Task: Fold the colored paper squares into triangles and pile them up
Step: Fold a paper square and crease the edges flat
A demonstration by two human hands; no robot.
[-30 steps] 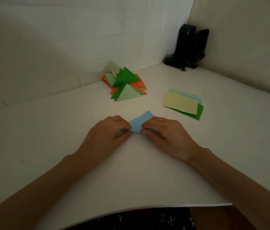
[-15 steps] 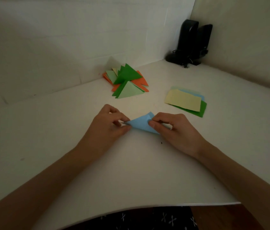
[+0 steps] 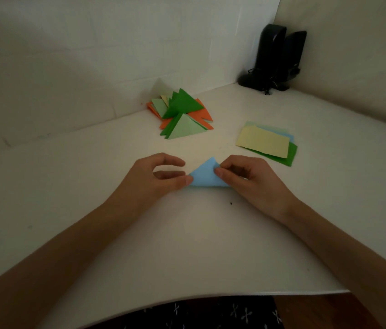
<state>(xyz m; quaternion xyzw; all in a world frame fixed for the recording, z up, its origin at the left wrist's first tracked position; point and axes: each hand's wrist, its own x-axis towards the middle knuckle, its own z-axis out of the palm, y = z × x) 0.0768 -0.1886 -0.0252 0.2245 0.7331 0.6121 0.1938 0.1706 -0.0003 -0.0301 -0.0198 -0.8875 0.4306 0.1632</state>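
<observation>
A light blue paper (image 3: 205, 175), folded into a triangle, lies on the white table between my hands. My left hand (image 3: 157, 178) pinches its left corner with thumb and curled fingers. My right hand (image 3: 249, 178) pinches its right side near the top point. A pile of folded triangles (image 3: 181, 115), green, orange, pale green and yellow, sits at the back by the wall. A stack of unfolded squares (image 3: 266, 142), yellow on top of blue and green, lies to the right.
Two black speakers (image 3: 276, 57) with cables stand in the far right corner. White walls close off the back and the right side. The table's front edge (image 3: 211, 296) runs just above my lap.
The blue paper has flattened from a raised fold into a triangle. Both hands slid outward from its middle to its two corners.
</observation>
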